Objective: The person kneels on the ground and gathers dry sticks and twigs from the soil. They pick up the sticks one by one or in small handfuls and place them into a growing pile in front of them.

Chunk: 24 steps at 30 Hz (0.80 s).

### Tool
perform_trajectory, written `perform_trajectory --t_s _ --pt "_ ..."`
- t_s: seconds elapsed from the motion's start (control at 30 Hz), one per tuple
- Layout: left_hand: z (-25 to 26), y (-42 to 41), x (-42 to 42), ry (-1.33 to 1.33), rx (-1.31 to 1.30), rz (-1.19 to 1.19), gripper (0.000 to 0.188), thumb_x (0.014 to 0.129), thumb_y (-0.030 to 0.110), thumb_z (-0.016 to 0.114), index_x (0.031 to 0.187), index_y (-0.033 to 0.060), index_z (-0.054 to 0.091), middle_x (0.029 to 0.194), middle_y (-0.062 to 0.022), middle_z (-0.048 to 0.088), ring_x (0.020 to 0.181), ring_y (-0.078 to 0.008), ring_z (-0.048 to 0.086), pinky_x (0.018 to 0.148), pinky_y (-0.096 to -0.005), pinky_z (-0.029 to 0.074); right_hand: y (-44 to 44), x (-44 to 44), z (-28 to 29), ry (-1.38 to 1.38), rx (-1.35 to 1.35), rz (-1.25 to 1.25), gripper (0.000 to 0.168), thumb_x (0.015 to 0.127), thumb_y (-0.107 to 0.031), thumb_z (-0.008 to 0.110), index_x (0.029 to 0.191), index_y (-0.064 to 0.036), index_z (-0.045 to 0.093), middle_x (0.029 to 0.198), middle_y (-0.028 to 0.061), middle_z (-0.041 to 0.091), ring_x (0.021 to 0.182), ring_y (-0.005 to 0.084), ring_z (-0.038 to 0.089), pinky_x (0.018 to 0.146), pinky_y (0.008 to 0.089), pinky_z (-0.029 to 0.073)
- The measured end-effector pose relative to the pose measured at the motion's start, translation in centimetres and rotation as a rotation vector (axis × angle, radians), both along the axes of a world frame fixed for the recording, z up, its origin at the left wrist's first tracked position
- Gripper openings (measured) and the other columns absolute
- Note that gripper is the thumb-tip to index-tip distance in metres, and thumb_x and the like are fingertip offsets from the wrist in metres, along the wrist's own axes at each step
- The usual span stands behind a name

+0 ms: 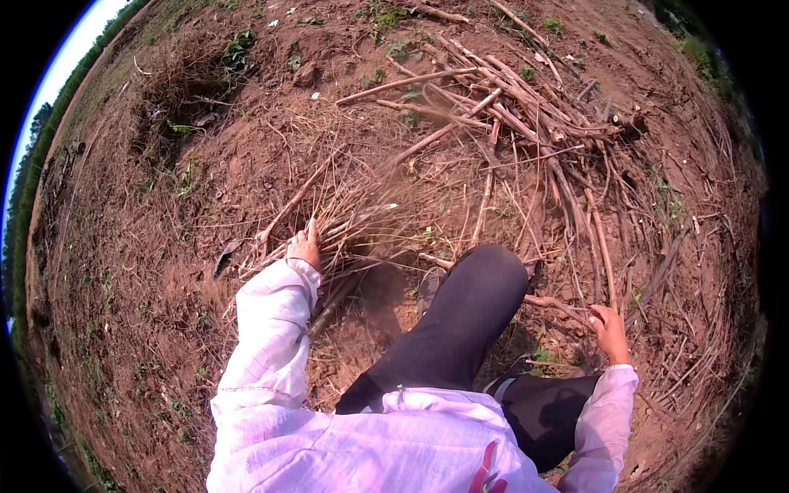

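Note:
My left hand is on a bundle of thin dry stems and sticks lying low on the ground, left of my bent knee. Its fingers are around the near part of the bundle, and their undersides are hidden. Off to the right, my right hand grips the end of a brown branch. That branch runs left toward my knee, where my leg covers part of its line. A red-handled tool shows against my pale shirt at the bottom, partly out of view.
A loose heap of cut branches sprawls ahead to the right, with longer sticks reaching toward me. Dry brush is piled at the upper left. Reddish bare soil carries twigs and small weeds. A dark flat scrap lies left of the bundle.

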<state>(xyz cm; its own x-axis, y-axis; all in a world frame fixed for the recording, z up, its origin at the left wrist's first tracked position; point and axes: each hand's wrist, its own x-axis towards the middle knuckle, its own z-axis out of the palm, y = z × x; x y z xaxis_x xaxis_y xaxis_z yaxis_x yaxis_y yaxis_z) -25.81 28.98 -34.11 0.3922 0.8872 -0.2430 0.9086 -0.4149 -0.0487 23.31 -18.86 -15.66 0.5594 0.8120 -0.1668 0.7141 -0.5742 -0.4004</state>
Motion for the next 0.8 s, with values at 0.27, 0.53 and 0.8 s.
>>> perform_trajectory --t_s 0.27,0.53,0.8 --pt "-0.7 2.8 -2.8 -0.223 -0.235 -0.134 0.098 0.07 0.001 0.058 0.148 0.0115 -0.001 0.113 -0.0281 0.053 0.105 -0.0453 0.051 0.091 -0.0482 0.041 -9.5 7.9 -0.9 0.011 0.051 -0.402 0.027 0.081 -0.012 0.063 0.104 0.002 0.063 0.094 0.0184 0.066 0.088 0.0281 0.064 0.081 0.0343 0.048" --pt "0.0 2.9 -4.9 -0.518 -0.285 -0.063 0.091 0.071 0.015 0.076 0.145 0.0091 0.022 0.13 -0.0272 0.044 0.119 -0.0392 0.046 0.102 -0.0406 0.036 -20.7 4.8 -6.8 0.044 -0.221 -0.734 0.04 0.088 -0.034 0.056 0.095 0.004 0.065 0.091 0.0208 0.066 0.088 0.0319 0.063 0.081 0.0398 0.046" --pt "1.6 3.4 -11.5 -0.664 -0.437 0.277 0.034 0.086 0.006 0.058 0.12 0.0028 0.056 0.066 -0.0022 0.059 0.047 -0.0065 0.048 0.042 -0.021 0.035 -14.6 3.1 -8.4 -0.332 -0.242 -0.532 0.064 0.072 -0.018 0.069 0.129 -0.005 0.043 0.129 0.0195 0.044 0.122 0.0335 0.04 0.098 0.0425 0.036"
